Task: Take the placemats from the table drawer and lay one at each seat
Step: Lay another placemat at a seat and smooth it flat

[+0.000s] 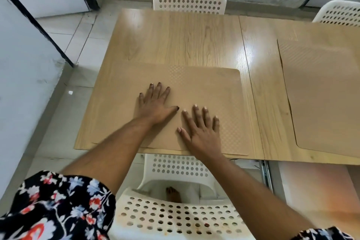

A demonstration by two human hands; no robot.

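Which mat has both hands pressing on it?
The near placemat, in front of the closest chair; the right-side placemat lies untouched.

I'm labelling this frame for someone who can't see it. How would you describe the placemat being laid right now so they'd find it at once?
Start at the wooden table. At its near edge, above the white perforated chair, lies a tan placemat. Unlike the other placemat farther right, it has the left hand and right hand pressed flat on it.
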